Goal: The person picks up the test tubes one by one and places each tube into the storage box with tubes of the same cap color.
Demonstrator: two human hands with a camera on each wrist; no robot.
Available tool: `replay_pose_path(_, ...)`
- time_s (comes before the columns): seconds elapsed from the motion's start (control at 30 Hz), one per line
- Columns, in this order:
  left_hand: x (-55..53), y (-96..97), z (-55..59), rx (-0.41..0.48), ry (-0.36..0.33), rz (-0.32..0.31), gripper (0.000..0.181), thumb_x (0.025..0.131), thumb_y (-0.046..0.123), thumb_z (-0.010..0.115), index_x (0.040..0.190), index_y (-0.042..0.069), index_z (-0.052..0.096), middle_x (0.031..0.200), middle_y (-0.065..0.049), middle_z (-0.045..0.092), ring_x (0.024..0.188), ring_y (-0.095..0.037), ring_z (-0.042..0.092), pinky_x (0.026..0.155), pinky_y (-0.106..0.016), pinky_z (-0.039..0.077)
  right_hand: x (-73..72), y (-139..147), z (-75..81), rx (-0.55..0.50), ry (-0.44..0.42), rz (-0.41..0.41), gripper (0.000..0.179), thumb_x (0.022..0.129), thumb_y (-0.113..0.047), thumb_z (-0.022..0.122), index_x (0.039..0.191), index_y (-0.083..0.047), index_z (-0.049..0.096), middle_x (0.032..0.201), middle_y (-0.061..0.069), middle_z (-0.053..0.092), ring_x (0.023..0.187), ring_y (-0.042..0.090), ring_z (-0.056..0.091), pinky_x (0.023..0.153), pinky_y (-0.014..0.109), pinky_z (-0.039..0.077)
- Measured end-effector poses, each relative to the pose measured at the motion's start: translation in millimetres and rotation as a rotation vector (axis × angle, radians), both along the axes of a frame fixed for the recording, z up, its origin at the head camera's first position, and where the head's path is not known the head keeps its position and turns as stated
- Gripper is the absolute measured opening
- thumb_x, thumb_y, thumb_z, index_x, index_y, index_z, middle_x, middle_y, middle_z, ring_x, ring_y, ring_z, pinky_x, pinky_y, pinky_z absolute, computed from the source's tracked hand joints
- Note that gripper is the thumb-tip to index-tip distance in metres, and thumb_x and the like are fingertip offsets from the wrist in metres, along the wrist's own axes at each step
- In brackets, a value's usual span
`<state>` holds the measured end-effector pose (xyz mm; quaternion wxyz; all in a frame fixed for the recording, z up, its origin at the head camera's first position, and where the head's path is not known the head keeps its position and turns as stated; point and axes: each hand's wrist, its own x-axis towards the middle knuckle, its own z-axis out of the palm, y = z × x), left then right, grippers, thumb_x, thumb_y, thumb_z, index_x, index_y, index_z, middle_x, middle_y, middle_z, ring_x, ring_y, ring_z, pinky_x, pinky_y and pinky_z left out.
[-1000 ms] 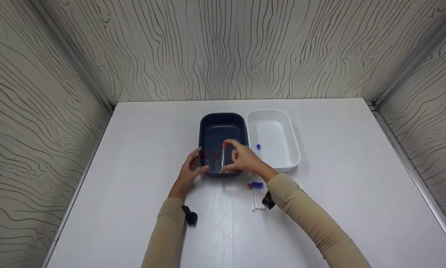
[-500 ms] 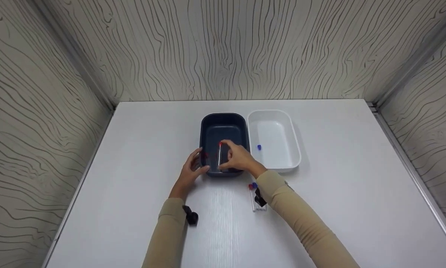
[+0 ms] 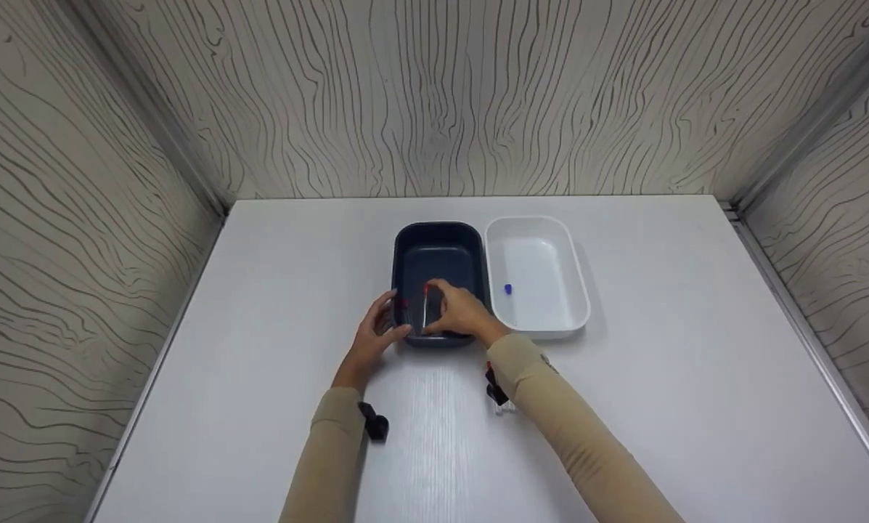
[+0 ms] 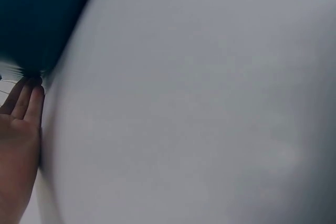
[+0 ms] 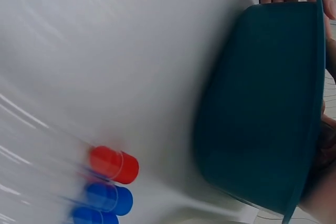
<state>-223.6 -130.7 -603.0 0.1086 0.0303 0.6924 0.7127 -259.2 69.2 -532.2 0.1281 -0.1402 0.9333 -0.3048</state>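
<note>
My right hand (image 3: pixel 464 312) is inside the dark blue bin (image 3: pixel 438 263), pinching a red-capped test tube (image 3: pixel 425 310) lengthwise. Its index finger is at the cap and its thumb at the other end. My left hand (image 3: pixel 369 343) holds the bin's near left corner, with the thumb at the rim and the fingers along the outer wall. In the left wrist view those fingers (image 4: pixel 34 100) reach up against the bin. Another red cap (image 3: pixel 405 303) shows inside the bin, near the left wall; its clear tube is faint.
A white bin (image 3: pixel 539 261) stands against the dark one's right side, with a blue cap (image 3: pixel 508 289) inside it. Below my right wrist, test tubes with one red cap (image 5: pixel 114 164) and blue caps (image 5: pixel 109 198) lie on the table, mostly hidden by the sleeve in the head view.
My right hand has moved a little left and down into the dark bin with the test tube. Its sleeve now covers most of the tubes on the table. The left hand has stayed at the bin.
</note>
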Motion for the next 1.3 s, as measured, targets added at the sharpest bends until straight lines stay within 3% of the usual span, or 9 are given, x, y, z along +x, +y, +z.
replay_pose_path(0.23, 0.8, -1.2, 3.7, -0.004, 0.016, -0.005, 0.075, 0.087, 0.015, 0.071, 0.15, 0.024, 0.032, 0.155, -0.018, 0.035, 0.146, -0.033, 0.033, 0.123, -0.048, 0.024, 2.7, -4.6, -8.3, 0.038, -0.02, -0.002, 0.084, 0.069, -0.022, 0.087, 0.141, -0.01, 0.044, 0.114, 0.021, 0.068, 0.1, 0.029, 0.064, 0.094, 0.045, 0.052)
replay_pose_path(0.4, 5.8, -1.2, 19.5, 0.0, 0.014, -0.031, 0.076, 0.086, 0.013, 0.071, 0.151, 0.017, 0.031, 0.155, -0.022, 0.034, 0.145, -0.037, 0.032, 0.122, -0.05, 0.025, 4.0, -5.5, -9.7, 0.046, -0.033, -0.008, 0.082, 0.07, -0.019, 0.086, 0.14, -0.009, 0.045, 0.127, 0.022, 0.063, 0.116, 0.034, 0.062, 0.101, 0.048, 0.049)
replay_pose_path(0.47, 7.8, -0.6, 24.9, -0.002, 0.008, -0.028, 0.075, 0.086, 0.013, 0.071, 0.15, 0.017, 0.032, 0.154, -0.022, 0.034, 0.145, -0.038, 0.033, 0.122, -0.05, 0.025, 3.8, -5.5, -9.9, 0.05, -0.038, -0.012, 0.081, 0.07, -0.019, 0.085, 0.14, -0.009, 0.045, 0.128, 0.021, 0.063, 0.117, 0.033, 0.061, 0.102, 0.047, 0.049)
replay_pose_path(0.7, 1.1, 0.9, 6.2, -0.012, 0.058, -0.017, 0.073, 0.087, 0.014, 0.07, 0.15, 0.021, 0.032, 0.155, -0.018, 0.035, 0.145, -0.035, 0.034, 0.122, -0.048, 0.027, 1.5, -5.9, -11.9, 0.072, -0.059, -0.021, 0.079, 0.071, -0.021, 0.085, 0.14, -0.012, 0.046, 0.131, 0.018, 0.062, 0.119, 0.034, 0.06, 0.103, 0.048, 0.048)
replay_pose_path(0.87, -0.9, 0.2, 0.3, 0.008, 0.123, -0.026, 0.073, 0.088, 0.006, 0.067, 0.15, 0.015, 0.03, 0.149, -0.022, 0.04, 0.141, -0.036, 0.038, 0.121, -0.048, 0.029, 1.0, -6.1, -12.6, 0.067, -0.065, -0.013, 0.082, 0.072, -0.023, 0.084, 0.143, -0.012, 0.044, 0.134, 0.016, 0.06, 0.122, 0.034, 0.059, 0.104, 0.048, 0.047)
replay_pose_path(0.97, -1.9, 0.4, 0.4, 0.002, 0.12, -0.031, 0.073, 0.088, 0.005, 0.067, 0.151, 0.014, 0.029, 0.149, -0.023, 0.04, 0.141, -0.037, 0.039, 0.12, -0.049, 0.029, 1.4, -4.9, -11.9, 0.053, -0.055, -0.013, 0.084, 0.071, -0.022, 0.085, 0.144, -0.011, 0.043, 0.132, 0.017, 0.061, 0.12, 0.034, 0.06, 0.103, 0.048, 0.048)
replay_pose_path(1.07, -2.1, 0.3, 2.9, 0.002, 0.108, -0.034, 0.074, 0.088, 0.004, 0.067, 0.151, 0.012, 0.029, 0.15, -0.025, 0.038, 0.142, -0.039, 0.037, 0.121, -0.05, 0.028, 2.0, -3.2, -11.5, 0.04, -0.026, -0.012, 0.085, 0.07, -0.022, 0.086, 0.143, -0.011, 0.045, 0.126, 0.018, 0.064, 0.114, 0.033, 0.062, 0.1, 0.047, 0.05)
replay_pose_path(1.23, 5.0, -1.2, 19.7, 0.007, 0.077, -0.049, 0.076, 0.087, 0.007, 0.068, 0.151, 0.01, 0.027, 0.15, -0.029, 0.035, 0.144, -0.041, 0.033, 0.122, -0.051, 0.024, 2.8, -1.8, -9.8, 0.024, 0.002, -0.008, 0.084, 0.068, -0.026, 0.087, 0.141, -0.012, 0.047, 0.119, 0.019, 0.067, 0.107, 0.032, 0.064, 0.097, 0.046, 0.051)
replay_pose_path(1.3, 8.4, -1.8, 25.3, -0.004, 0.072, -0.055, 0.076, 0.087, 0.01, 0.069, 0.151, 0.01, 0.028, 0.15, -0.028, 0.036, 0.143, -0.041, 0.033, 0.122, -0.051, 0.025, 3.4, -1.8, -8.5, 0.014, 0.005, -0.004, 0.081, 0.069, -0.027, 0.087, 0.139, -0.012, 0.049, 0.108, 0.017, 0.07, 0.096, 0.028, 0.065, 0.088, 0.042, 0.054)
